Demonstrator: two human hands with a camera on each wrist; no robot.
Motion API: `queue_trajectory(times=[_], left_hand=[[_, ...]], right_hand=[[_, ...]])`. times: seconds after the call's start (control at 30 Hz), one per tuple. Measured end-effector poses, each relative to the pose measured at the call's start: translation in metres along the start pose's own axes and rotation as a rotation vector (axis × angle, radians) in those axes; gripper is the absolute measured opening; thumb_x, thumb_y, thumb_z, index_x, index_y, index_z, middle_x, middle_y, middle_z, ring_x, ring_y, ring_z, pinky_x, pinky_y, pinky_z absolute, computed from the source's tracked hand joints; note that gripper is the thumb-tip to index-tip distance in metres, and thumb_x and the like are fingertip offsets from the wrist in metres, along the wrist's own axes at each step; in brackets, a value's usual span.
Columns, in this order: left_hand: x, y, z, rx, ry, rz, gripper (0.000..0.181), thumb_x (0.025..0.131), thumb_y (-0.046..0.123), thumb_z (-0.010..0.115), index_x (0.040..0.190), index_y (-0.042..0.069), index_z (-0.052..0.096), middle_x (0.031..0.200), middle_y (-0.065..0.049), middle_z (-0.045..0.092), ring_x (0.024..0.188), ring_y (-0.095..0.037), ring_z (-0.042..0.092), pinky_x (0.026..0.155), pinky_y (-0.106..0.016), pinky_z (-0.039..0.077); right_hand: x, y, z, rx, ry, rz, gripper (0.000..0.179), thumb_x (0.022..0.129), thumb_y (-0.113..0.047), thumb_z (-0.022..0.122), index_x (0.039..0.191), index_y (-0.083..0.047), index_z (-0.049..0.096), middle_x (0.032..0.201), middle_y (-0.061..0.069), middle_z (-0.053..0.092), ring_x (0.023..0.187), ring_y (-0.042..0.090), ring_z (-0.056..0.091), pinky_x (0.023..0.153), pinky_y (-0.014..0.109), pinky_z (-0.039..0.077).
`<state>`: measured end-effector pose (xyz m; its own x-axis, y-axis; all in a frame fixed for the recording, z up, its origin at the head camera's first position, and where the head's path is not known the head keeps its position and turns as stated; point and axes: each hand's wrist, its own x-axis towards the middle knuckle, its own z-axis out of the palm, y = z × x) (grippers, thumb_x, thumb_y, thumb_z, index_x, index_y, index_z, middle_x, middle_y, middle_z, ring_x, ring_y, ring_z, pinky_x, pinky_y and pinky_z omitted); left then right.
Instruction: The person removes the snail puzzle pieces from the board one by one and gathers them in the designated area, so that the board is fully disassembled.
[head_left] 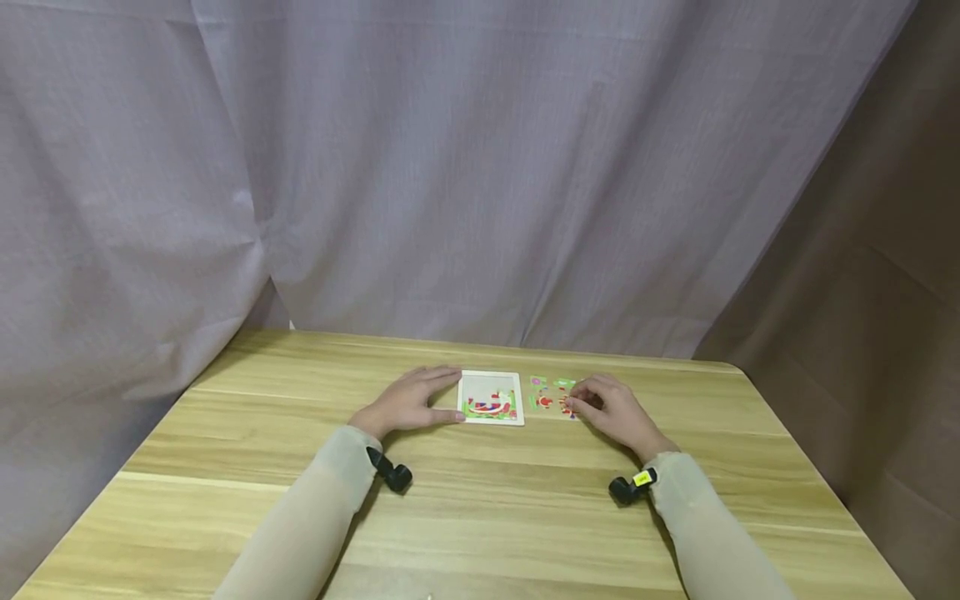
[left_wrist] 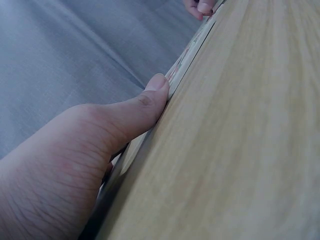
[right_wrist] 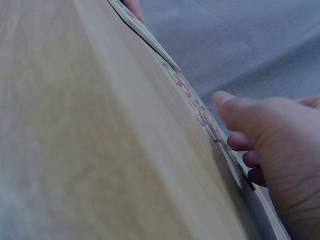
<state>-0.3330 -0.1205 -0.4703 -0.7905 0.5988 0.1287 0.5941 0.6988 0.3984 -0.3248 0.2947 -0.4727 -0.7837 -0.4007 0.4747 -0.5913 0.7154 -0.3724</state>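
Head view: the straight-fingered left hand [head_left: 407, 402] is usefully bracing the left edge of the white-rimmed square tray [head_left: 519, 400]; the right hand [head_left: 613, 411] is curving over multicoloured flat pieces [head_left: 545, 402] beside the tray, any pinch unclear.

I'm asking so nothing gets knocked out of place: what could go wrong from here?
The right hand is right over the loose pieces, which lie close together, so its fingers might nudge neighbouring ones. The left hand touches the white-rimmed tray; an accidental push or tilt might shift the pieces inside, since part of the tray is unfilled. Several loose pieces show red or green, so one could be mistaken for another.
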Motion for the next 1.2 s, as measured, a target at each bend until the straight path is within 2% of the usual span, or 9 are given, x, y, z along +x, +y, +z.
queue_trajectory(times=[0.47,0.83,0.97,1.2], left_hand=[[0.0,0.001,0.0,-0.01,0.004,0.003,0.092,0.104,0.063,0.071,0.173,0.01,0.044,0.182,-0.012,0.04,0.171,-0.035,0.036,0.144,-0.061,0.017],[0.001,0.002,0.001,-0.014,0.003,-0.002,0.091,0.103,0.062,0.071,0.173,0.01,0.044,0.182,-0.013,0.04,0.171,-0.036,0.036,0.144,-0.062,0.018],[0.001,0.002,0.002,-0.02,0.007,0.004,0.091,0.103,0.063,0.071,0.173,0.009,0.044,0.182,-0.013,0.04,0.171,-0.037,0.036,0.144,-0.062,0.018],[-0.002,0.002,-0.001,-0.027,0.007,-0.006,0.091,0.104,0.061,0.071,0.173,0.01,0.044,0.182,-0.013,0.04,0.171,-0.037,0.035,0.144,-0.061,0.016]], right_hand=[[-0.003,-0.002,-0.003,0.052,0.043,0.059,0.017,0.094,-0.015,0.09,0.106,-0.009,0.079,0.098,0.001,0.078,0.089,0.016,0.071,0.08,0.027,0.064],[-0.003,-0.008,0.001,0.109,0.068,0.047,0.018,0.094,-0.014,0.09,0.108,-0.008,0.08,0.1,0.004,0.08,0.092,0.02,0.075,0.081,0.026,0.068],[0.004,-0.016,0.005,0.143,0.071,0.026,0.015,0.095,-0.01,0.089,0.106,-0.007,0.08,0.099,0.005,0.08,0.092,0.021,0.076,0.081,0.029,0.07],[0.032,-0.039,0.025,0.19,-0.003,0.022,0.012,0.1,-0.013,0.085,0.109,-0.008,0.082,0.102,0.004,0.082,0.094,0.019,0.075,0.08,0.027,0.066]])
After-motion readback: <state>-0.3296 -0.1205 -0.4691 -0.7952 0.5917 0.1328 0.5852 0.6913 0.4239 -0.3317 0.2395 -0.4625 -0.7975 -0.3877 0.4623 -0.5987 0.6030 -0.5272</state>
